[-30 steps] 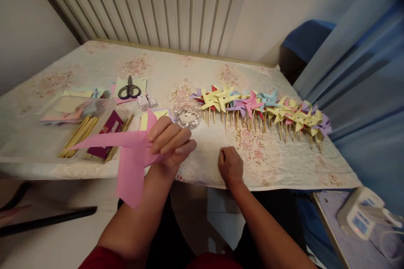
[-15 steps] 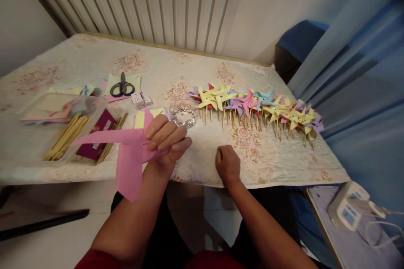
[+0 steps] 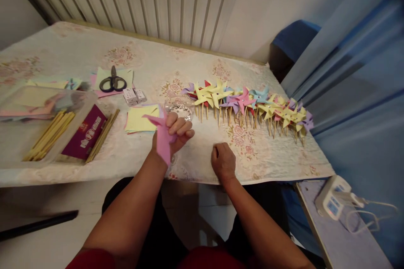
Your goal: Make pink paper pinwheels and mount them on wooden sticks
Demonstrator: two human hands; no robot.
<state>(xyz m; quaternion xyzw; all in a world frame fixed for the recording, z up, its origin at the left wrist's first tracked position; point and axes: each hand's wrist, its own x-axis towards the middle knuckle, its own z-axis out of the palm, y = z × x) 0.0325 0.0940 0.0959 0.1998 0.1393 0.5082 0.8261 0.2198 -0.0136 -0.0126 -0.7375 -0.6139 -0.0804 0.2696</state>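
My left hand is closed on a pink paper pinwheel and holds it above the front of the table. The pinwheel's blades stick out to the left of my fingers, and it is seen nearly edge-on. My fingers cover its middle. Behind this hand lies a clear dish of small shiny pieces, partly covered. My right hand rests as a fist on the tablecloth near the front edge, with no object showing in it. Beyond it stands a long row of finished pinwheels on sticks, in several colours.
A clear plastic tray at left holds wooden sticks and a purple packet. Black-handled scissors lie on coloured paper. Two small white boxes and a stack of yellow paper are nearby. A power strip sits at right.
My left hand has turned the pinwheel, whose blades now look narrower and shorter. It has come closer to the table. My right hand stays in its fist. The view has shifted slightly.
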